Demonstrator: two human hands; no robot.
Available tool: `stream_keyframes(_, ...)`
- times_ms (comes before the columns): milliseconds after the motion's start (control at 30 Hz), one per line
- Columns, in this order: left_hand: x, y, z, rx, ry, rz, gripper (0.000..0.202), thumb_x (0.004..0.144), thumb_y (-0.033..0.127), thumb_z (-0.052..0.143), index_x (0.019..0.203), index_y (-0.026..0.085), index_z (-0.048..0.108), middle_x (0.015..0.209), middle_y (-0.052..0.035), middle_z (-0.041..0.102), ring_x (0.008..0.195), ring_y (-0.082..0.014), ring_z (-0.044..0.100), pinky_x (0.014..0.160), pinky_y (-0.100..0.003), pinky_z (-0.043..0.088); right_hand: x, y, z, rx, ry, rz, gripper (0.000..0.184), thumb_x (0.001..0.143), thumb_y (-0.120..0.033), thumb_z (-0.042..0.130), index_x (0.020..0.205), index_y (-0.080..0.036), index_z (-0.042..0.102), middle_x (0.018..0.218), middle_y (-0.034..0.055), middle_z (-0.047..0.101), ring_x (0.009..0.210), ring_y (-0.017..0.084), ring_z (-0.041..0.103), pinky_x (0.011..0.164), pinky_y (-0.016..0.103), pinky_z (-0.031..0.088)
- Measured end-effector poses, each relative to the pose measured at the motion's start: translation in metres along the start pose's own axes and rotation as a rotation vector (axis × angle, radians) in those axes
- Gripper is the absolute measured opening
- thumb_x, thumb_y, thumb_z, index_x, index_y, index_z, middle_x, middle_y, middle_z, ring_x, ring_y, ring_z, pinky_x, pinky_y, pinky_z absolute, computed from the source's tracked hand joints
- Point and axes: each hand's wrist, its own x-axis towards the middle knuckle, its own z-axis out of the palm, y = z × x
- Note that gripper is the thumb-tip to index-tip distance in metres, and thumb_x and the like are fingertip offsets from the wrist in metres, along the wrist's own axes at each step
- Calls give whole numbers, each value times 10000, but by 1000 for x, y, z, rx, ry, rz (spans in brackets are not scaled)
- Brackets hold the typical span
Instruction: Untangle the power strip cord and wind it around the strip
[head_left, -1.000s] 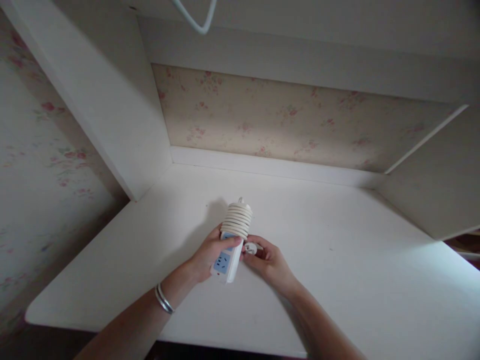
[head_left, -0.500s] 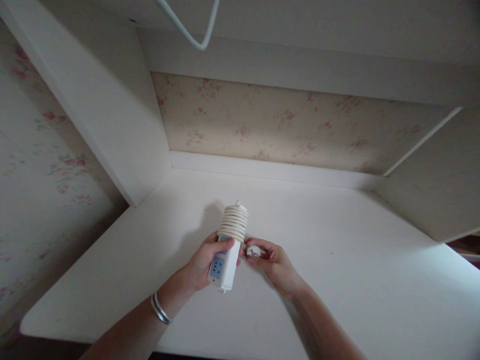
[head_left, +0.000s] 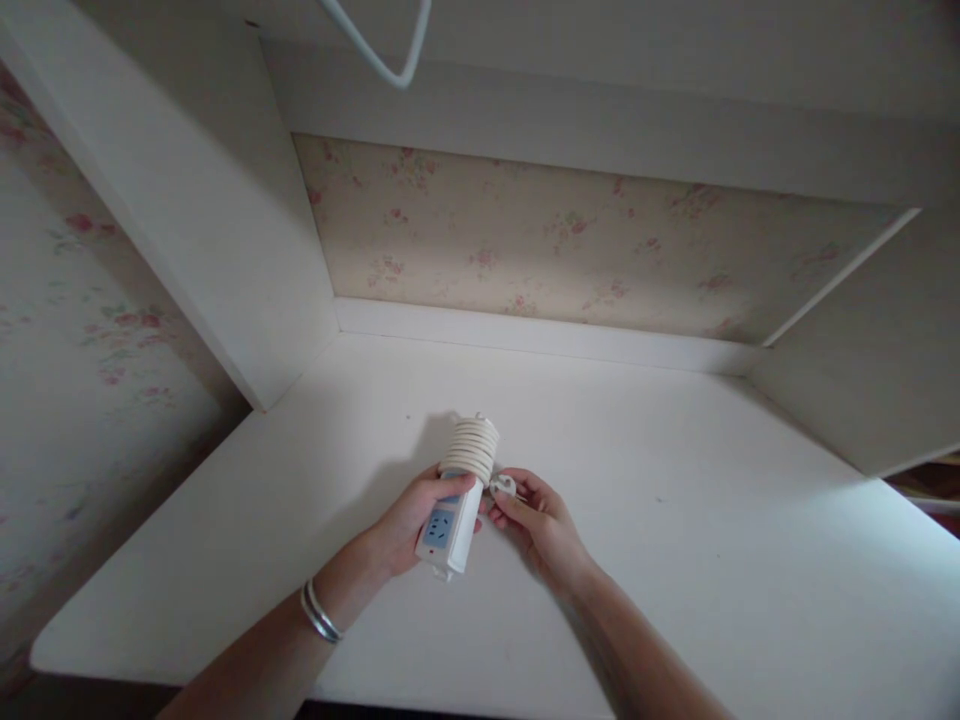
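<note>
My left hand [head_left: 409, 515] is closed around a white power strip [head_left: 463, 530] with blue socket faces, its thumb lying across the front. The strip is tilted, its far end leaning slightly right. A cream cord [head_left: 472, 447] is wound in several tight turns around the far half. Just right of the strip, my right hand [head_left: 544, 525] pinches the white plug [head_left: 502, 485] at the cord's end between thumb and fingers. Part of the plug is hidden by the fingertips. Both hands are over the white desktop [head_left: 637, 560].
White side panels [head_left: 255, 260] flank the desk, with a low white ledge [head_left: 540, 340] along the back below floral wallpaper [head_left: 487, 240]. A white shelf [head_left: 600, 130] overhangs the back. A white cable loop [head_left: 401, 75] dangles at the top.
The plug has turned in my right fingers and moved slightly up, nearer the coiled cord. My left hand keeps its hold on the power strip. The view has shifted a little.
</note>
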Motion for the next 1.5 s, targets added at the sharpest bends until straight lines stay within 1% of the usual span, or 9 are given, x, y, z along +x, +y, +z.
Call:
stream_keyframes(67,-1,1,0,27,7,0,303,715,275,734,940,120,602,704,-67,691,521,-160,645,465,-227,474,-1,0,0,-29,-5,-31,343,679,-345,819,934,-191,650,811,9,646,631,102,594,620,244,467)
stream_keyframes(300,-5,1,3,71,1,65,326,714,260,729,984,137,594,709,-40,681,568,-160,647,505,-233,476,-1,-1,1,-66,21,-118,329,730,-327,785,993,-207,628,934,21,639,720,114,583,682,263,464)
stream_keyframes(467,-5,-1,3,-5,-2,15,377,784,465,657,948,131,593,705,-53,673,546,-160,631,507,-253,483,-2,-2,1,-18,49,-142,347,719,-305,793,1003,-214,614,929,9,635,728,111,573,699,257,458)
stream_keyframes(533,-5,-1,2,-10,9,0,379,797,486,637,929,135,586,695,-52,666,541,-160,627,498,-252,479,-3,-4,2,21,55,-134,386,689,-271,816,1012,-228,610,957,2,639,769,113,581,732,250,457)
stream_keyframes(733,-4,-4,5,28,2,154,318,798,407,667,995,183,556,724,-9,647,591,-162,631,555,-281,507,-5,-10,6,94,44,-115,460,631,-220,843,1015,-258,592,1034,-12,638,775,107,602,776,256,468)
stream_keyframes(867,0,-9,6,86,27,224,329,815,383,660,1044,181,540,823,-26,666,636,-142,625,595,-262,493,-6,-6,8,50,-1,-160,570,637,-208,836,1107,-305,529,1075,-15,616,811,127,617,815,304,492)
stream_keyframes(1100,1,-16,9,236,-23,319,417,874,438,576,1200,193,488,1130,-85,642,944,-196,628,822,-307,472,-7,1,10,-156,75,-183,627,679,-286,810,1178,-325,432,1214,13,544,899,143,603,842,326,509)
stream_keyframes(1300,2,-17,7,374,-57,291,463,892,463,530,1271,202,479,1158,-87,634,968,-212,607,851,-328,450,-9,-6,9,-147,199,-161,605,676,-333,804,1146,-296,426,1213,34,562,917,188,642,827,360,522)
stream_keyframes(1500,2,-15,7,376,-72,310,459,870,432,577,1255,191,510,1159,-87,639,938,-213,608,814,-309,455,-9,-6,7,-137,159,-152,605,686,-338,798,1162,-305,426,1227,30,570,941,200,644,840,367,520)
